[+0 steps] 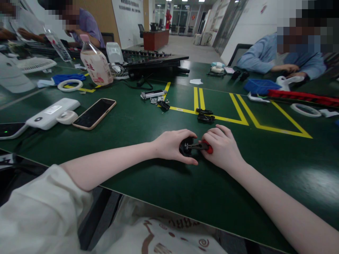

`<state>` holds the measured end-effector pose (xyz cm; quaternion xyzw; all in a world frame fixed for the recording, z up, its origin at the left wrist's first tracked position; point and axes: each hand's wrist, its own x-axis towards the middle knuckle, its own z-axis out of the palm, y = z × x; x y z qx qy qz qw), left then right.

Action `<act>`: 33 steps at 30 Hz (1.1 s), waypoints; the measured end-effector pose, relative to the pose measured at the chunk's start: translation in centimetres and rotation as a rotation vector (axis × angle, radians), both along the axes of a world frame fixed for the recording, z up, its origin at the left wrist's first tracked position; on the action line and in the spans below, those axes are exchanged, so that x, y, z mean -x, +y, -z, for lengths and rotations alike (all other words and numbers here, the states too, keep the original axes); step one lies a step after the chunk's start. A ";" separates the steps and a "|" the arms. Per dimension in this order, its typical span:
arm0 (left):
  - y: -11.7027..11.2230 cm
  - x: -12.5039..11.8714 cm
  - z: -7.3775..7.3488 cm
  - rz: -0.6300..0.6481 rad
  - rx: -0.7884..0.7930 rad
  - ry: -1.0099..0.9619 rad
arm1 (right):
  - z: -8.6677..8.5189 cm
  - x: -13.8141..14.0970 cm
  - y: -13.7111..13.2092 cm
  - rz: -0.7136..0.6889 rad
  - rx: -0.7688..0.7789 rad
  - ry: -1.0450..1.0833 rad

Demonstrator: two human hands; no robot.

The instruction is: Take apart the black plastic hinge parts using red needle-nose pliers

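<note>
Between the thumb and fingers of my left hand is a small black hollow part, held just above the green table. My right hand is closed around the red handles of a pair of pliers. The pliers' dark jaws point left and reach into the black part; what they grip inside cannot be made out. Beyond my hands lie small black pieces on the yellow tape. Farther left sit a silver and black device and a little black piece.
At the left are a phone, a white power bank and a bottle with a pink cap. To the right stand a blue tray, a red strip and a tape roll. Several people sit around the table.
</note>
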<state>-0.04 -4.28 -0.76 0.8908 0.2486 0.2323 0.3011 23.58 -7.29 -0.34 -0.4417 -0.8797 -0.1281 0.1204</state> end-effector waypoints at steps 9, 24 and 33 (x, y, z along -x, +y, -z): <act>0.0 0.1 0.1 -0.022 0.027 -0.072 | 0.4 -0.5 0.4 0.008 -0.039 0.013; 0.0 0.2 -0.1 -0.046 0.066 -0.126 | 0.6 -1.2 0.6 0.025 -0.039 0.052; -0.2 0.3 -0.1 -0.038 0.031 -0.090 | 0.9 -1.2 0.6 0.039 -0.036 0.098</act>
